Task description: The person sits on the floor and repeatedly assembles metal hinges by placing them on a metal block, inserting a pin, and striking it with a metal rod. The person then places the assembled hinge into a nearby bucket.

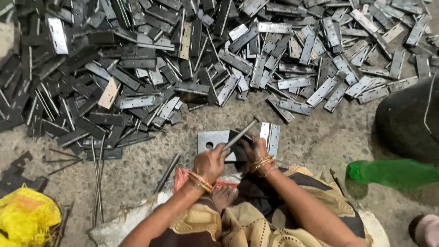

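The left hand is clamped on a hammer, its long axis slanting up and away to the right. The right hand, just beside, seems to pin a hinge against the holed steel plate. Beyond both hands sprawls a hinge pile; far left, a yellow bag, contents unclear

A great heap of flat metal hinges spreads across the far side of the concrete floor, dark ones to the left, brighter ones to the right. Thin metal rods lie near the left edge. A yellow bag sits in the near left corner; a green plastic bottle lies at the right edge, beside a dark rounded bulk.
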A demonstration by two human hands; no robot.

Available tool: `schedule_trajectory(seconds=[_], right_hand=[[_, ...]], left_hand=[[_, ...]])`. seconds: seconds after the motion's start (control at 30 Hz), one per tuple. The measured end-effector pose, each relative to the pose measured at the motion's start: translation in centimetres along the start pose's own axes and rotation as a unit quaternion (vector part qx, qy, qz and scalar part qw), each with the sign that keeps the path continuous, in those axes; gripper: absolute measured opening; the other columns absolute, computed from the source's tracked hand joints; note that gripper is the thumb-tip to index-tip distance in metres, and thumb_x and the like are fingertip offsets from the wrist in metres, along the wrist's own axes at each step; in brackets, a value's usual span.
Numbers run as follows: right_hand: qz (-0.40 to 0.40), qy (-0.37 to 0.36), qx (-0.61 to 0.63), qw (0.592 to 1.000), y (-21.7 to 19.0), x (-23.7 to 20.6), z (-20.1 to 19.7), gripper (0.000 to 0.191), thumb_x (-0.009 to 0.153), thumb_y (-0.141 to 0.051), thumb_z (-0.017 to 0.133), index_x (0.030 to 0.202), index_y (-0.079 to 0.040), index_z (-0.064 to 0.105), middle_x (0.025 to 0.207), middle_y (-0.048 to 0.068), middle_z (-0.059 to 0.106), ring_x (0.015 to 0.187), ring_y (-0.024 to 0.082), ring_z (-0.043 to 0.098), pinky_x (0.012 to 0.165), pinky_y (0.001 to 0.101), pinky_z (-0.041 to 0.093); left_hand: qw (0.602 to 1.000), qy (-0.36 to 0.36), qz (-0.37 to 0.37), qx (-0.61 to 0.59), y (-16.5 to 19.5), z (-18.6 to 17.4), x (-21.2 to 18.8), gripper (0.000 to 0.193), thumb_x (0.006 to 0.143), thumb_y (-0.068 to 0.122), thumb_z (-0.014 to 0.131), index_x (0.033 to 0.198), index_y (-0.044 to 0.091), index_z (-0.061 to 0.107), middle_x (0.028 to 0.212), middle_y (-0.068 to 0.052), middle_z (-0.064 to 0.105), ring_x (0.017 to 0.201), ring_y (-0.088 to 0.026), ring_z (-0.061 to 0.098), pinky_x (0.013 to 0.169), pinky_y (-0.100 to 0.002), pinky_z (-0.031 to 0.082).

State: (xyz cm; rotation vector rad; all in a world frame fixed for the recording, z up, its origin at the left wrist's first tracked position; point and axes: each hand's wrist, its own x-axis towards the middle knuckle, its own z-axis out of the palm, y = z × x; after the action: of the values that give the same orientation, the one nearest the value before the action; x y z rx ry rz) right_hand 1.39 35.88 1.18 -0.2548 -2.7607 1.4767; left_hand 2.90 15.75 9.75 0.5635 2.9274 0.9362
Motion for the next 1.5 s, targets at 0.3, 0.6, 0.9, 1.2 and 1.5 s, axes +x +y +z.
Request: schedule_trajectory(seconds=[0.3, 0.6, 0.9, 1.2, 1.5], right_hand=[[-0.065, 0.023, 0.072, 0.995, -0.2, -0.1, 0.0, 0.034, 0.089, -0.004, 0.074, 0.123, -0.009, 0.073, 0.096, 0.018, 0.078, 0.077, 0.011, 0.074, 0.069, 0.0318, 0.058], [-0.152, 0.034, 0.062, 0.986, 2.1, -0.4, 1.3, 0.040, 0.084, -0.001, 0.074, 0.124, -0.003, 0.070, 0.093, 0.020, 0.078, 0.079, 0.021, 0.076, 0.072, 0.0328, 0.059], [-0.087, 0.022, 0.027, 0.996, 0.3, -0.2, 0.8, 0.040, 0.084, 0.000, 0.073, 0.123, -0.005, 0.073, 0.086, 0.021, 0.076, 0.071, 0.020, 0.076, 0.065, 0.0320, 0.058], [-0.147, 0.027, 0.082, 0.985, -0.1, -0.5, 0.7, 0.035, 0.088, 0.002, 0.069, 0.123, -0.001, 0.070, 0.095, 0.017, 0.080, 0.087, 0.010, 0.076, 0.073, 0.0288, 0.060], [-0.011, -0.006, 0.049, 0.999, 5.5, 2.5, 0.2, 0.028, 0.088, -0.015, 0.080, 0.113, -0.003, 0.075, 0.094, 0.016, 0.080, 0.078, 0.016, 0.074, 0.074, 0.0333, 0.059]], left_hand=[[0.943, 0.268, 0.121, -0.158, 3.7, -10.0, 2.9, 0.029, 0.108, 0.016, 0.060, 0.135, 0.004, 0.058, 0.084, -0.011, 0.074, 0.061, -0.021, 0.072, 0.052, -0.034, 0.053], [0.999, 0.024, 0.018, 0.020, 0.4, -1.9, -0.8, 0.026, 0.095, 0.022, 0.064, 0.118, 0.010, 0.065, 0.068, -0.019, 0.069, 0.057, -0.039, 0.067, 0.050, -0.050, 0.050], [0.987, 0.126, -0.005, -0.099, 0.5, -5.5, -0.3, 0.025, 0.096, 0.019, 0.065, 0.118, 0.009, 0.067, 0.066, -0.017, 0.070, 0.055, -0.034, 0.068, 0.048, -0.045, 0.048], [1.000, 0.014, -0.017, -0.010, -0.4, -2.2, -0.8, 0.023, 0.102, 0.023, 0.060, 0.119, 0.009, 0.066, 0.071, -0.016, 0.073, 0.052, -0.029, 0.069, 0.045, -0.040, 0.049], [0.989, 0.031, -0.138, 0.033, -9.8, -0.8, -2.4, 0.024, 0.100, 0.035, 0.062, 0.112, 0.016, 0.071, 0.057, -0.014, 0.064, 0.048, -0.032, 0.063, 0.047, -0.047, 0.050]])
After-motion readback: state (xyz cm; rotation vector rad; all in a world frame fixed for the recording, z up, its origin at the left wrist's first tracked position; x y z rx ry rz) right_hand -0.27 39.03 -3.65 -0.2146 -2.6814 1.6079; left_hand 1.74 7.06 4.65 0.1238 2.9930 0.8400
